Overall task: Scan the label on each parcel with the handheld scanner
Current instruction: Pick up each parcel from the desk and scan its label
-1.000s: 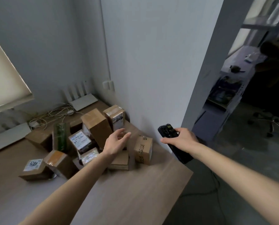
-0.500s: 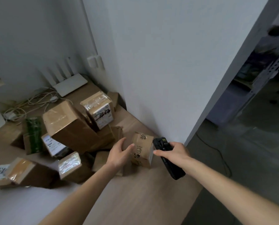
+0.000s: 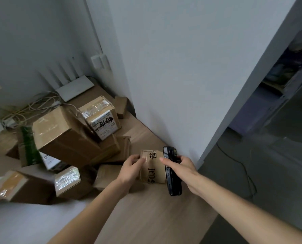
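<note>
Left hand on a small parcel, right hand holding the scanner beside it

On the wooden bench, the left hand grips the left side of a small brown parcel with black printed characters, thumb on its top face; the right hand is wrapped around the black handheld scanner, which stands just at the parcel's 3 o'clock edge, its head up towards 12 o'clock. From the parcel, a heap of taped cardboard boxes lies at 9 to 11 o'clock, one box with a white label propped on top. A white router and tangled cables sit further at 11 o'clock, near the wall.
</note>
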`<state>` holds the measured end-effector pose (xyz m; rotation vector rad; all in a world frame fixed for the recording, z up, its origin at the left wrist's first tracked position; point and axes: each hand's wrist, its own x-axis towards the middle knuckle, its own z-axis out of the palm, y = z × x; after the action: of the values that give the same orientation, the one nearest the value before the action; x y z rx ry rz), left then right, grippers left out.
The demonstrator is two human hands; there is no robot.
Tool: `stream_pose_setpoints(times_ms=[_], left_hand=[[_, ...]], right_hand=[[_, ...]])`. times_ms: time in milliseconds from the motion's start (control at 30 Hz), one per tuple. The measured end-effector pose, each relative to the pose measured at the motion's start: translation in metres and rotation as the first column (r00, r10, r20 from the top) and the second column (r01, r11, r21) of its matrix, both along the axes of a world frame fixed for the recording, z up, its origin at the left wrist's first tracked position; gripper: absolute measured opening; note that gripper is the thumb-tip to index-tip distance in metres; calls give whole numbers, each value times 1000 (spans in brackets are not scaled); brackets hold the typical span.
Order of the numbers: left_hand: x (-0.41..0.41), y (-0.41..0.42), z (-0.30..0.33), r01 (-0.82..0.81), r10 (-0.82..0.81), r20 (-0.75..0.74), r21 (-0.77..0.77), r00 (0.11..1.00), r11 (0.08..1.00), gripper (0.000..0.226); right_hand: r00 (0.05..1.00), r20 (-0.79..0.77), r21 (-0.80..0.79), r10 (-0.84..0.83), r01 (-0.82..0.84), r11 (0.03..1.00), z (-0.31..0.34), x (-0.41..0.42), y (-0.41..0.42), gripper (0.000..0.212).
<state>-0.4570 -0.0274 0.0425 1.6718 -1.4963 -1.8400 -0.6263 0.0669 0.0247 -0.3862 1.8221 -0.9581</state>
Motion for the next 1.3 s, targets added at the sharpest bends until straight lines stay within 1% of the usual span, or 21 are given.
stream_pose_setpoints(times_ms=[67,100,167,233,333,433,533,633,733,833,933,1000,1067,1133,1233,1300], left_hand=[[-1,8,10,-27,27,8,-26,1000,999,32],[-1,13,17,-49,49,8,-49,999,998,36],[-2,22,28,-105,105,-7,-82,994,991,42],[0,30,43,-131,127,-49,-106,991,986,39],[5,40,65,-119,106,-147,-85,983,989,32],[14,53,95,-112,90,-227,-86,970,990,29],[33,68,121,-114,69,-279,-148,958,982,39],[59,85,148,-146,75,-357,-175,931,974,40],[91,103,170,-184,103,-416,-160,903,970,34],[126,120,190,-244,145,-460,-163,876,956,37],[155,137,208,-247,131,-489,-180,862,952,31],[172,148,217,-259,137,-516,-171,845,951,29],[186,159,226,-263,131,-533,-180,836,948,29],[197,172,235,-261,116,-542,-200,832,944,25],[207,188,245,-269,114,-545,-212,830,939,24],[211,196,250,-281,121,-547,-219,828,934,25]], right_hand=[[1000,4,-28,-15,15,999,8,-1,5,74],[1000,10,-49,-20,21,999,16,-1,8,73],[1000,11,-98,-21,22,995,34,0,14,61],[1000,4,-147,-15,16,989,54,1,21,51],[1000,-24,-218,-4,-2,976,85,4,31,45],[998,-57,-269,10,-25,963,117,13,46,48],[991,-127,-312,39,-77,947,147,28,61,58],[980,-192,-357,51,-118,926,181,51,79,54],[974,-218,-387,63,-146,911,212,76,97,52],[974,-215,-404,77,-160,901,236,104,114,47],[967,-221,-411,126,-210,887,255,131,134,46],[966,-225,-432,131,-219,875,267,145,144,45],[965,-224,-437,140,-227,870,276,157,152,48],[964,-218,-434,150,-233,870,283,167,159,58],[968,-187,-437,170,-237,868,291,176,170,63],[969,-161,-450,189,-242,860,298,177,177,77]])
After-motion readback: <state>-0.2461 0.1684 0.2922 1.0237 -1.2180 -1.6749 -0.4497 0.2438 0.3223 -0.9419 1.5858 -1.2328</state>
